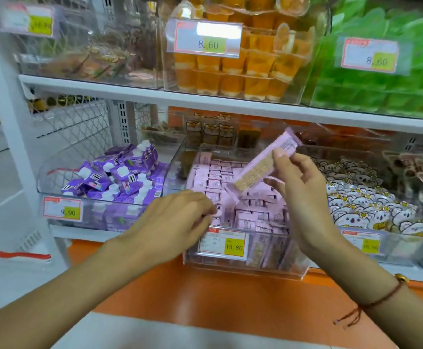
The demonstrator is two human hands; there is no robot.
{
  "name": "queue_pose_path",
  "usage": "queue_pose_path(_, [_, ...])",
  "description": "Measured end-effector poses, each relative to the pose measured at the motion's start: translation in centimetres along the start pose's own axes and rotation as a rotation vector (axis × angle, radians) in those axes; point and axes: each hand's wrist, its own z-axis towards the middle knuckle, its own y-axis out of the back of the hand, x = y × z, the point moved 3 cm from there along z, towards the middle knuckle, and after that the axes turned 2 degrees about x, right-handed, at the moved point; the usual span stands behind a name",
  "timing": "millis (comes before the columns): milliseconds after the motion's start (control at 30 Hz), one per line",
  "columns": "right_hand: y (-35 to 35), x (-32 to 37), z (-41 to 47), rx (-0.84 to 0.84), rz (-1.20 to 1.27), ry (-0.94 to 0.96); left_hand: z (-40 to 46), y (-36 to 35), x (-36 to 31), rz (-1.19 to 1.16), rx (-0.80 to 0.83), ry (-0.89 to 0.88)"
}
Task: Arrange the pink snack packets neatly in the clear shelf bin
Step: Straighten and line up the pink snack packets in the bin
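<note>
Now the job is to slot the lifted pink packet (268,161) back into a row so it stands like its neighbours — best turned upright first, edge down, then eased into a gap without knocking over the packets already ranked. It probably wants the looser patch near the middle of the clear bin (243,263), where a few packets lie askew.

The right hand (303,197) pinches this packet between thumb and fingertips, holding it tilted in the air above the bin, its window side showing the biscuit inside. The left hand (175,220) reaches over the front rim with fingers curled at the front row of pink packets (218,180) — touching them, it seems, though whether it actually grips one I cannot tell. The bin sits on the lower shelf between the purple packs (119,175) and the koala-print sweets (361,205).
</note>
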Motion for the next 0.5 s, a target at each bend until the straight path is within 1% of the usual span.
queue_pose_path(33, [0.1, -0.1, -0.3, 0.009, 0.052, -0.079, -0.1, 0.5, -0.2, -0.083, -0.066, 0.035])
queue_pose_path(100, [0.0, -0.7, -1.2, 0.067, 0.122, -0.236, -0.4, 1.4, -0.6, -0.364, -0.203, 0.138])
queue_pose_path(133, [-0.1, -1.0, -1.6, 0.093, 0.156, -0.295, -0.4, 1.7, -0.8, -0.507, -0.243, 0.178])
queue_pose_path(167, [-0.3, -1.2, -1.8, 0.106, 0.180, -0.334, -0.4, 1.8, -1.1, -0.600, -0.254, 0.193])
queue_pose_path(200, [-0.3, -1.3, -2.0, 0.108, 0.191, -0.355, -0.4, 1.8, -1.6, -0.622, -0.251, 0.170])
queue_pose_path(233, [-0.5, -1.3, -2.1, 0.108, 0.201, -0.367, -0.5, 1.9, -2.1, -0.584, -0.246, 0.127])
queue_pose_path(333, [-1.0, -1.4, -2.4, 0.119, 0.233, -0.378, -0.7, 1.8, -2.9, -0.386, -0.236, 0.023])
queue_pose_path(367, [-1.1, -1.5, -2.5, 0.127, 0.236, -0.378, -0.7, 1.7, -3.0, -0.343, -0.242, 0.013])
queue_pose_path(400, [-1.1, -1.5, -2.5, 0.139, 0.236, -0.377, -0.7, 1.6, -2.9, -0.349, -0.253, 0.029])
queue_pose_path(433, [-1.1, -1.4, -2.4, 0.160, 0.242, -0.373, -0.6, 1.5, -2.7, -0.451, -0.258, 0.080])
queue_pose_path(467, [-1.0, -1.3, -2.3, 0.185, 0.252, -0.369, -0.3, 1.5, -2.4, -0.662, -0.236, 0.171])
queue_pose_path(500, [-0.9, -1.2, -2.2, 0.213, 0.266, -0.369, -0.1, 1.4, -2.2, -0.973, -0.174, 0.304])
